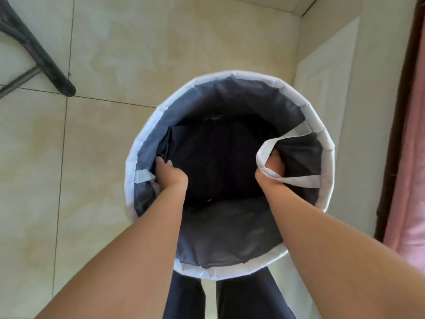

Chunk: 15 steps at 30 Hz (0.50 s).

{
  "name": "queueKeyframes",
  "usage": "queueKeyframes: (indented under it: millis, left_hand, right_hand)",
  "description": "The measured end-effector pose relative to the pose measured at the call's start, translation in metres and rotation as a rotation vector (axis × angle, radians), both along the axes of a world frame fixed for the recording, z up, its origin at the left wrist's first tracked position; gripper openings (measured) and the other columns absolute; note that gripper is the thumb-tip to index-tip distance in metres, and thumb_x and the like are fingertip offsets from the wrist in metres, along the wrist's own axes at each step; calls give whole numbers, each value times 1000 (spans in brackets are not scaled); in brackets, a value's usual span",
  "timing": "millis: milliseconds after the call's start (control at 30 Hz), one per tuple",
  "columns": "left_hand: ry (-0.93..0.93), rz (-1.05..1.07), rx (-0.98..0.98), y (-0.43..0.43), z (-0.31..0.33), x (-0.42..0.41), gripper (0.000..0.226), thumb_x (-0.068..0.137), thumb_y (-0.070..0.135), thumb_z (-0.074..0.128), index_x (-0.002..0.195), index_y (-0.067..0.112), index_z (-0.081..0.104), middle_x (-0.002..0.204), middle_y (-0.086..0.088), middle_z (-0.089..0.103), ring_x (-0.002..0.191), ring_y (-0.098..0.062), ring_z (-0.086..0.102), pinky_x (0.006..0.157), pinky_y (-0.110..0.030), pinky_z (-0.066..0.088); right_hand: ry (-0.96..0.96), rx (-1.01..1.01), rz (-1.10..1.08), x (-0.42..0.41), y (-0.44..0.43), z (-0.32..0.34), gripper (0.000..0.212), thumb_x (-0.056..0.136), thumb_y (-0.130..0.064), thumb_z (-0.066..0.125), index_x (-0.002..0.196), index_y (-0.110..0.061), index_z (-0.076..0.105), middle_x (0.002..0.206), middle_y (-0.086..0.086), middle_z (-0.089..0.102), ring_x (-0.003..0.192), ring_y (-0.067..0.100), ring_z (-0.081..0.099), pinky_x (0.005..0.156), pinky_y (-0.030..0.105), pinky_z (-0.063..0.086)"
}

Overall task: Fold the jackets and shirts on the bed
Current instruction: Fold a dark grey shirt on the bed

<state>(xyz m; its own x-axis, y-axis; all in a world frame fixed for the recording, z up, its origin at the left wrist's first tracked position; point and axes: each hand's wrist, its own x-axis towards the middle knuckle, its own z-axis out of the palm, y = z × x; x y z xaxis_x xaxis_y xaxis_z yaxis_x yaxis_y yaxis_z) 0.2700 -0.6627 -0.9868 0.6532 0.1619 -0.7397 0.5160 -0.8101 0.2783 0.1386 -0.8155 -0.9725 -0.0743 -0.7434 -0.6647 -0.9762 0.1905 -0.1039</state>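
Note:
I look straight down into a round white fabric laundry basket with a grey lining, standing on the floor. Dark navy clothing lies folded at its bottom. Both my arms reach inside. My left hand grips the left edge of the dark clothing, fingers curled into the fabric. My right hand is at the right edge of the clothing, passed through the basket's white strap handle; its fingers are hidden under the strap and fabric.
Beige floor tiles surround the basket. A black metal stand leg crosses the upper left. A white panel leans on the wall at right, beside a dark frame and pink curtain. My dark trouser legs show below.

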Motion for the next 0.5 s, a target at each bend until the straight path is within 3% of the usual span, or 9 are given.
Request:
queueKeyframes:
  millis: [100,167,267,333,400,500]
  left_hand:
    - [-43,-111,89,1,-26,6,55,95,-1,41,148,8,27,147,-12,41,138,-26,37,117,-39,24]
    - [-167,-239,127,3,-25,-10,67,88,-3,51,148,4,21,151,-17,32,141,-31,29,117,-42,25]
    - [-437,-511,122,13,-2,-44,88,81,-2,63,152,5,10,156,-14,17,143,-31,22,118,-41,23]
    - [-489,-828,128,15,5,-54,104,74,-8,64,154,14,2,159,-13,8,144,-33,18,119,-46,19]
    - [-400,-1043,177,17,-3,-44,118,72,-11,62,152,28,-16,160,-11,-14,148,-35,-1,120,-49,10]
    - [-233,-1124,257,17,-16,-13,115,77,-12,59,148,24,-25,158,-3,-27,148,-25,-12,118,-37,23]
  right_hand:
    - [61,-3,0,7,1,-24,41,97,-10,47,136,1,40,140,18,45,130,31,44,101,33,35]
    - [121,-68,30,16,17,-22,56,94,-16,52,142,2,29,146,18,36,134,29,36,106,32,28]
    - [43,-159,358,22,57,1,100,82,-16,67,151,-4,-4,158,20,0,146,33,9,119,41,13]
    - [-11,-177,651,15,63,5,117,76,-3,69,151,-26,-18,157,13,-23,147,36,-3,120,49,13]
    - [-45,-74,741,6,42,-15,111,81,6,59,150,-36,-18,154,6,-34,146,37,-13,119,53,9]
    - [5,-86,758,-5,6,-45,94,90,8,46,152,-28,-15,156,4,-29,147,33,-14,121,48,3]
